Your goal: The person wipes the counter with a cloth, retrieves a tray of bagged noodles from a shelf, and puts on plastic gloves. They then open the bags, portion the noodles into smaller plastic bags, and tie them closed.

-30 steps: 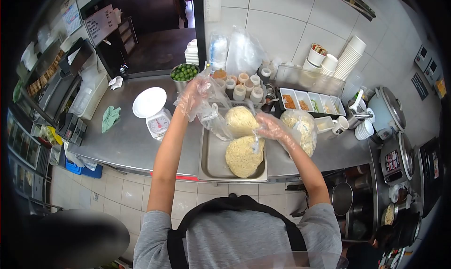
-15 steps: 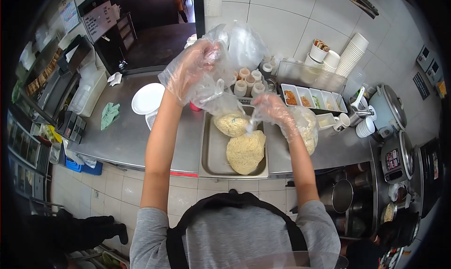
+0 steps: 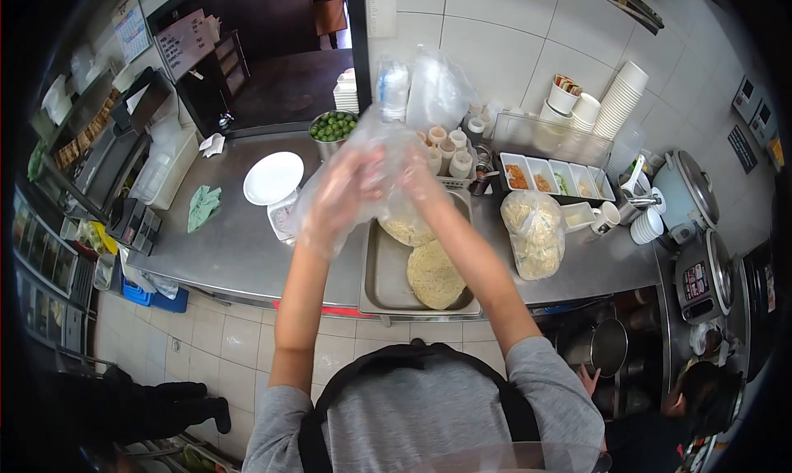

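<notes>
Both my hands wear clear plastic gloves and are raised above the metal tray's left far side. A thin clear plastic bag (image 3: 386, 133) is bunched up between them, blurred by motion. Curled fingers of my left hand (image 3: 342, 188) grip the bag. My right hand (image 3: 422, 182) has its fingers closed at the bag's right side. Below, the metal tray (image 3: 384, 279) contains a rounded mound of pale yellow noodles (image 3: 436, 276). A second noodle mound (image 3: 404, 229) lies behind it, partly hidden by my right forearm.
Right of the tray stands a clear bag of noodles (image 3: 535, 235). Behind are squeeze bottles (image 3: 445, 147), a topping container (image 3: 549, 176) and a pot of green limes (image 3: 332, 126). A white plate (image 3: 274, 178) is left. A co-worker's hand (image 3: 588, 382) touches a pot (image 3: 609, 347) lower right.
My right hand has moved left and up, off the noodles to the bag. My left hand has come lower with the bag. A co-worker's hand has appeared at the lower right.
</notes>
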A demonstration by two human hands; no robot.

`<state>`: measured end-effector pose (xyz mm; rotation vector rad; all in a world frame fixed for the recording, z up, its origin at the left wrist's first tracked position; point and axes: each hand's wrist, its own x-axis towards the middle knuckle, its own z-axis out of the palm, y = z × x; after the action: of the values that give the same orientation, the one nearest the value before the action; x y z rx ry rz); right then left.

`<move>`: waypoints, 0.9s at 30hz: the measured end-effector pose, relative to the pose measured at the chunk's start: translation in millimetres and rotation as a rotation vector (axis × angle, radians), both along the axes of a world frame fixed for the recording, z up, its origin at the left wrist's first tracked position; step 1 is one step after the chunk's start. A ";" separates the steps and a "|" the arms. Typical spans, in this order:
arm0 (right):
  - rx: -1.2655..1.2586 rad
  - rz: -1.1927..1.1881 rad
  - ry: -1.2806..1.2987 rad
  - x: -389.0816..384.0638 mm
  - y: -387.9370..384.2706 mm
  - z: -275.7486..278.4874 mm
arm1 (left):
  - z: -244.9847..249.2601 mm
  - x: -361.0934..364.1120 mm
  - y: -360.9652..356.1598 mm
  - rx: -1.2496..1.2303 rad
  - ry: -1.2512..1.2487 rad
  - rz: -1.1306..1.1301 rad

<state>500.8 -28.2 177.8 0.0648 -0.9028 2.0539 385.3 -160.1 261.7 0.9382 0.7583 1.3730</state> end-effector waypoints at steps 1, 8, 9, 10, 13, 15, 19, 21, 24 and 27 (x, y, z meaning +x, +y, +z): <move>-0.088 -0.365 -0.122 -11.1 -28.8 2.7 | -8.0 -14.6 -12.9 0.038 -0.059 0.021; 1.267 -0.188 -1.294 -77.5 -84.1 -49.6 | -132.3 -84.0 -117.0 -0.080 -0.053 0.787; 1.380 0.088 -1.448 -84.5 -81.1 -42.0 | -175.5 -101.3 -120.3 -0.192 -0.025 0.741; 1.481 0.382 -1.582 -89.2 -77.7 -34.1 | -228.8 -111.3 -120.3 -0.264 -0.002 0.719; 1.511 0.114 -1.343 -78.8 -63.2 -14.9 | -271.6 -110.4 -122.7 -0.364 0.159 0.719; 1.513 -0.039 -1.172 -61.3 -54.9 -5.7 | -263.3 -110.0 -129.0 -0.358 0.450 0.814; 1.093 -0.377 -1.131 18.9 -27.3 29.2 | -190.5 -103.0 -143.3 -0.202 1.082 1.094; 0.859 -0.538 -1.334 66.7 -5.6 6.9 | -158.8 -95.8 -145.3 -0.108 1.271 1.172; 0.766 -0.365 -2.100 92.7 2.5 -1.5 | -114.8 -77.8 -132.7 0.093 1.485 1.126; 0.853 -0.401 -1.761 103.7 24.5 -86.7 | -91.5 -40.6 -93.0 0.404 1.497 0.853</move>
<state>604.6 -3.6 91.1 -1.4896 -2.4245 0.7776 344.7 -253.1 170.2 2.1560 2.2328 1.3531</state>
